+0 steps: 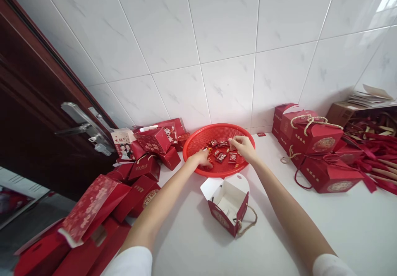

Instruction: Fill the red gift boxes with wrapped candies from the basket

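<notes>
White tiles (229, 81) backed the table (182, 234). Candies (232, 157), seemingly light, slick-wrapped and best pinched by the edges, lay inside the basket (201, 141). Left hand (202, 159) curled loosely there; right hand (243, 147) pinched its fingertips. What either held, I could not tell. Nearer stood one box (221, 218).

One basket (217, 133), one door (31, 90)

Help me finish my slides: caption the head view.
Left hand and right hand reach into a red basket of small packets, an open box nearby.
</notes>
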{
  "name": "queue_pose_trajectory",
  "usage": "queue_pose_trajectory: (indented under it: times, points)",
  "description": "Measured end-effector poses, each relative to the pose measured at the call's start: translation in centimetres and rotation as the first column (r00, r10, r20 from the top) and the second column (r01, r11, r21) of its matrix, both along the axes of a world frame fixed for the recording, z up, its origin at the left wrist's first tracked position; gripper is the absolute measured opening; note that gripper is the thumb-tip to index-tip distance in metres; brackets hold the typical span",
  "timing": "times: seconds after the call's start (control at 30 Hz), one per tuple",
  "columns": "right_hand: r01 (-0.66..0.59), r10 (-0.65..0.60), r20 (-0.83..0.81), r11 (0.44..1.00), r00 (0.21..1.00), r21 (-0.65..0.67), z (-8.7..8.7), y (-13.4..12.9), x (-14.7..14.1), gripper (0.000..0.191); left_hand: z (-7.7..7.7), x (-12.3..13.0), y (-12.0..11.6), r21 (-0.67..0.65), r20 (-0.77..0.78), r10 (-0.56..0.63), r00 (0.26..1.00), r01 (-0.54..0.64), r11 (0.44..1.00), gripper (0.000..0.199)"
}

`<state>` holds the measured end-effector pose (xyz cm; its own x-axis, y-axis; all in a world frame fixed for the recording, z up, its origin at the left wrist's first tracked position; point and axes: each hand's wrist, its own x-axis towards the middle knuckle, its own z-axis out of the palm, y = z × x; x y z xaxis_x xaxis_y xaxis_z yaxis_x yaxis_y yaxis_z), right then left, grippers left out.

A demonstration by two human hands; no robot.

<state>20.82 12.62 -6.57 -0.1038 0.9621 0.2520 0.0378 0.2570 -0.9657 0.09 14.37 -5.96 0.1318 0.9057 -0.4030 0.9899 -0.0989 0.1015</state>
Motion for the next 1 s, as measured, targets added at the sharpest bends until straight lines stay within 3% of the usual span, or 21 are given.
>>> queue_pose_trajectory:
  times: [0.2, 0.37, 0.53, 0.63, 0.73, 0.8, 0.9, 1.0]
  points:
    - [0.017, -0.017, -0.011, 1.0, 1.0, 0.015, 0.1, 0.0, 0.0, 0.04, 0.0, 0.2, 0.2, 0.042, 0.056, -0.092, 0.994, 0.09, 0.995, 0.082]
    - [0.022, -0.022, -0.022, 0.999, 1.0, 0.023, 0.0, 0.1, 0.0, 0.04, -0.1, 0.4, 0.0, 0.156, 0.119, -0.185, 0.975, 0.166, 0.974, 0.057]
    - [0.028, -0.028, -0.052, 1.0, 0.998, 0.012, -0.1, 0.1, -0.1, 0.04, 0.2, 0.6, 0.1, 0.239, 0.157, -0.277, 0.948, 0.235, 0.942, 0.05]
    - [0.041, -0.041, -0.103, 0.999, 0.994, -0.002, -0.1, 0.1, 0.0, 0.038, 0.6, 2.0, 0.0, 0.199, 0.191, -0.457, 0.868, 0.422, 0.885, 0.052]
    - [0.054, -0.054, -0.124, 0.999, 0.991, -0.007, -0.1, 0.1, 0.0, 0.038, 0.8, 4.3, -0.3, 0.095, 0.172, -0.636, 0.752, 0.63, 0.771, 0.051]
    - [0.057, -0.056, -0.117, 0.998, 0.992, 0.0, -0.1, 0.2, 0.0, 0.039, 0.6, 5.9, -0.4, 0.04, 0.114, -0.692, 0.712, 0.693, 0.72, 0.048]
    - [0.055, -0.053, -0.108, 0.998, 0.993, 0.015, 0.1, 0.1, 0.0, 0.04, 0.1, 7.3, 0.0, 0.032, 0.038, -0.686, 0.727, 0.685, 0.728, 0.037]
    - [0.042, -0.041, -0.098, 0.999, 0.994, 0.01, 0.2, 0.1, 0.0, 0.039, -0.1, 6.9, 1.3, 0.12, 0.02, -0.628, 0.778, 0.622, 0.774, 0.028]
